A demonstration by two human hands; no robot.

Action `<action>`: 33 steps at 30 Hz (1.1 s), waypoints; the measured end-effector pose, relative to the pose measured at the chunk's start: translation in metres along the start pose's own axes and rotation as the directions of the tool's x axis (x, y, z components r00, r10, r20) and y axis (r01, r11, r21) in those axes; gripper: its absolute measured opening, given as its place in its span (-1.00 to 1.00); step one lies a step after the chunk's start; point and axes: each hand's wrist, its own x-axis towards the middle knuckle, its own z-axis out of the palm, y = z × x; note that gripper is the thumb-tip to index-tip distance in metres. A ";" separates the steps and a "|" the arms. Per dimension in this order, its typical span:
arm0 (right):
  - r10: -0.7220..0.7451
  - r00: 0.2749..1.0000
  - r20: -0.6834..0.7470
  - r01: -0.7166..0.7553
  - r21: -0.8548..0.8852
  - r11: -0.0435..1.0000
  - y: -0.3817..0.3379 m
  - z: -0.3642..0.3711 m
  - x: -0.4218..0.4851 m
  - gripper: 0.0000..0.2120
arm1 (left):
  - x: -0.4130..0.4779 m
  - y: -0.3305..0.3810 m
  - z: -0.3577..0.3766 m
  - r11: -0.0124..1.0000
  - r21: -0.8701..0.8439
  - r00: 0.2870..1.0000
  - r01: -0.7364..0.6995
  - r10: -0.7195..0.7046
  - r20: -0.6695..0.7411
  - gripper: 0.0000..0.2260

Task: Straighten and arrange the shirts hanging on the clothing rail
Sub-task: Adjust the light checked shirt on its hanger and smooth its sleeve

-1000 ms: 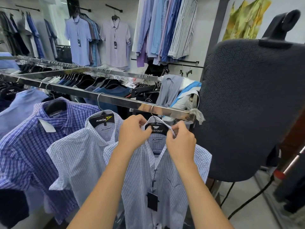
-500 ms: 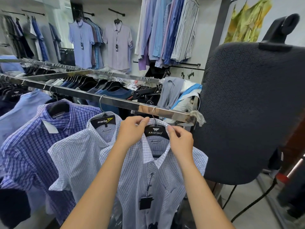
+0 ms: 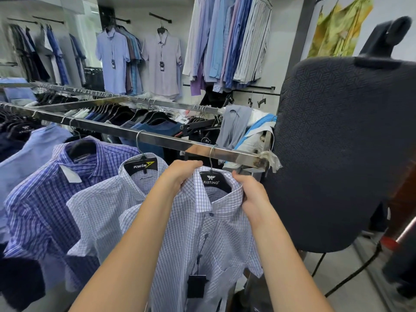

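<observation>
Left grip (image 3: pixel 180 174) curls round the left collar of the checked shirt (image 3: pixel 202 235), which hangs on a black hanger (image 3: pixel 213 180) near the right end of the rail (image 3: pixel 135 134). Right grip (image 3: pixel 252 192) pinches the right collar. Further right stands a dark padded board (image 3: pixel 337 154).

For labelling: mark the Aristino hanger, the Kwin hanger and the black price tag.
Aristino hanger (image 3: pixel 212 179): head view, logo plate.
Kwin hanger (image 3: pixel 141 165): head view, logo plate.
black price tag (image 3: pixel 197 285): head view, card's middle.
</observation>
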 end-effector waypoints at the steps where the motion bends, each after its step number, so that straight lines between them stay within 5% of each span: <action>1: 0.018 1.000 0.014 -0.018 0.026 1.000 0.000 0.000 0.000 -0.72 | 0.002 0.000 0.000 1.000 0.000 1.000 0.006 -0.006 0.004 -0.68; 8: -0.115 0.991 0.076 0.127 -0.183 0.975 0.006 -0.021 -0.006 -0.81 | -0.010 -0.005 -0.006 0.930 0.272 0.929 -0.247 0.307 -0.206 -0.70; 12: -0.179 0.981 0.075 0.193 -0.279 0.941 0.013 -0.033 -0.009 -0.85 | -0.037 -0.016 0.011 0.799 0.427 0.739 -0.423 0.577 -0.348 -0.79; 17: -0.244 0.967 0.065 0.250 -0.400 0.882 0.014 -0.032 -0.014 -0.89 | -0.058 -0.050 0.049 0.522 0.610 0.740 -0.596 0.652 0.165 -0.82; 20: -0.279 0.958 0.063 0.271 -0.518 0.811 0.014 -0.037 -0.014 -0.81 | -0.052 -0.074 0.059 0.362 0.758 0.731 -0.542 0.648 0.213 -0.85; 26: -0.273 0.957 0.099 0.284 -0.505 0.815 0.019 -0.035 -0.016 -0.83 | -0.046 -0.096 0.066 0.402 0.715 0.662 -0.572 0.740 0.114 -0.78; 33: -0.177 0.970 0.166 0.207 -0.185 0.961 0.033 -0.022 -0.019 -0.83 | -0.053 -0.109 0.078 0.493 0.674 0.623 -0.550 0.780 -0.063 -0.68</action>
